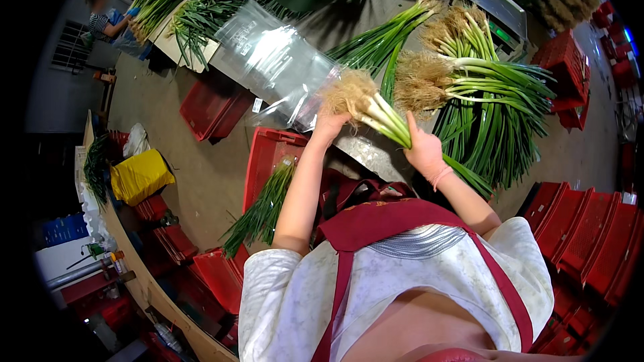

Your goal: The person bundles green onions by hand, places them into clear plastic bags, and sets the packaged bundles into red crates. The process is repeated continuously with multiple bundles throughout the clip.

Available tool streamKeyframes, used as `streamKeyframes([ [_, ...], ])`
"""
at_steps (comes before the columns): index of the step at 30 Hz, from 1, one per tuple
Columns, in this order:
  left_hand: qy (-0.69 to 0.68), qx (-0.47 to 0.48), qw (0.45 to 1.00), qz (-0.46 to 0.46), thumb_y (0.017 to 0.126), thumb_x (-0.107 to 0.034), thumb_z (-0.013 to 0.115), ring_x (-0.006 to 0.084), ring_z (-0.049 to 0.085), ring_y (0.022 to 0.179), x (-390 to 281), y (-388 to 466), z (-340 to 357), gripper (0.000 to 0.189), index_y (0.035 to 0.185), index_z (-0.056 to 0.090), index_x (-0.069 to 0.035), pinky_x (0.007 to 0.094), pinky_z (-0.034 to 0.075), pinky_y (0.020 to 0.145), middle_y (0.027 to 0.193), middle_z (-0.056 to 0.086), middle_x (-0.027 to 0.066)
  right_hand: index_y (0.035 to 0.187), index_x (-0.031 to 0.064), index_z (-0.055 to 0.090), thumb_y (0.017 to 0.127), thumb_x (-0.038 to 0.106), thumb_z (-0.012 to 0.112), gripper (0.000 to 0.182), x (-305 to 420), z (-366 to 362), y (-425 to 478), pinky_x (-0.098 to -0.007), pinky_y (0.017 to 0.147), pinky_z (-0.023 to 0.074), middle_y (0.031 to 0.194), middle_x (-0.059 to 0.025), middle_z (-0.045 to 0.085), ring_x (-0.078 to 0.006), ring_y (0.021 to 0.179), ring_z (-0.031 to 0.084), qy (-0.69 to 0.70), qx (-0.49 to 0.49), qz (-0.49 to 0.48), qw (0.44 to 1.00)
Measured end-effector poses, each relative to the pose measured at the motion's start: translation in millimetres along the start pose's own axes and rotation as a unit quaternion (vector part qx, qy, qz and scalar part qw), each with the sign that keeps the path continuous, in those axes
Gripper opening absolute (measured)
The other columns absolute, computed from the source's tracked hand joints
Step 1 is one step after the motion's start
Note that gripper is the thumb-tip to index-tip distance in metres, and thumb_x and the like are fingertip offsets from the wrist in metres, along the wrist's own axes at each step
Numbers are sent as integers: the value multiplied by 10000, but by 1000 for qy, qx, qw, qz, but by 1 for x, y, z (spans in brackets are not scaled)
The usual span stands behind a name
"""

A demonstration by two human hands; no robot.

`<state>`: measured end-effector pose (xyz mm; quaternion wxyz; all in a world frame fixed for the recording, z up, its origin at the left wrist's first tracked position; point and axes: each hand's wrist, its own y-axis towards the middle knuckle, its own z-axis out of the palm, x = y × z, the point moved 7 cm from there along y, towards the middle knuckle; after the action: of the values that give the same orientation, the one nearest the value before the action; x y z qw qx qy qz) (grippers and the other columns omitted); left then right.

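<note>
A bunch of spring onions [385, 118], with shaggy pale roots at its upper left, lies across between my two hands. My right hand [423, 150] is closed around the stems, and their green leaves trail down past my forearm. My left hand [329, 125] is at the root end, beside the clear plastic bags [282, 60]; whether its fingers grip the roots or a bag edge is hidden. The stack of bags lies flat on the table. More spring onions [493, 90] are piled to the right, roots facing left, and a looser bunch [382, 35] lies behind my hands.
A weighing scale [495, 10] with a green display stands at the back right. Red crates [216, 105] are below the table's left side, with another crate [266, 151] holding spring onions. Stacked red crates [588, 231] stand at the right. A co-worker [103, 22] handles spring onions far left.
</note>
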<state>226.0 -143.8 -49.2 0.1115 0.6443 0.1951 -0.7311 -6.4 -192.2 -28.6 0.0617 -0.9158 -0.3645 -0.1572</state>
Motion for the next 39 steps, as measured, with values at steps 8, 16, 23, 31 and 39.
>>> streamKeyframes([
  [8,679,35,707,195,705,-30,599,262,641,798,-44,-13,52,637,1316,419,-6,369,532,689,1420,392,124,1437,133,270,696,77,626,824,13,26,-19,-433,597,480,784,-165,596,-336,642,590,-31,51,-64,996],
  [16,626,101,698,334,706,-14,542,252,628,675,-31,-55,50,608,1304,438,19,334,508,605,1464,328,147,1390,271,379,667,147,640,778,-26,-4,1,-397,668,512,826,-169,647,-342,743,639,107,151,56,981],
  [23,416,-86,872,245,737,-23,505,371,628,797,-32,-53,59,706,1394,262,64,416,519,623,1496,192,212,1353,229,406,672,134,652,730,-3,-17,14,-425,666,507,828,-181,641,-358,763,634,168,142,35,975],
  [31,672,161,692,210,730,-58,582,307,646,683,-45,-25,82,311,1039,548,-43,426,496,576,750,639,93,1334,138,430,686,127,656,687,36,-1,-4,-437,656,504,848,-174,643,-376,740,627,71,125,-84,986],
  [39,432,94,766,468,714,-61,642,266,521,763,-64,-127,61,250,955,574,-58,353,446,713,924,560,90,1252,23,509,724,35,658,549,4,-7,1,-328,671,512,852,-105,640,-163,740,605,551,345,40,759],
])
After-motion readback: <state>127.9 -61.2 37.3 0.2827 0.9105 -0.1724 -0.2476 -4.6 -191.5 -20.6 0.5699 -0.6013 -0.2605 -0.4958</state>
